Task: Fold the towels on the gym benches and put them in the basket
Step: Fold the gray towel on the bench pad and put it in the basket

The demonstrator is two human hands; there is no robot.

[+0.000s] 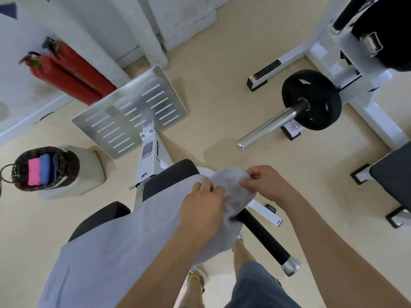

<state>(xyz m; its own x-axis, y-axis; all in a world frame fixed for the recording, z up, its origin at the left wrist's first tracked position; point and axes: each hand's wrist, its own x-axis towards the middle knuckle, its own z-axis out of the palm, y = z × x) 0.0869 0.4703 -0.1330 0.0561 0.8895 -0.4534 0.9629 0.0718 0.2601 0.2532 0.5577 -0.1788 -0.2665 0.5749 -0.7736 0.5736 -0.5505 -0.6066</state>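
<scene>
A long grey towel (124,241) lies draped over the black padded seat (171,174) of a white gym machine and hangs down toward me. My left hand (203,206) grips the towel's far end from above. My right hand (264,182) pinches the same end at its right corner, just beside the left hand. A dark wicker basket (16,174) stands at the left on a beige block, holding a pink folded towel (33,172), a blue one (45,170) and a darker one.
A slotted metal footplate (131,112) rises ahead of the seat. Two red fire extinguishers (71,74) lean at the back left. A black weight plate on a chrome bar (311,100) sits at the right. A black handle (264,236) sticks out under the towel. My legs are below.
</scene>
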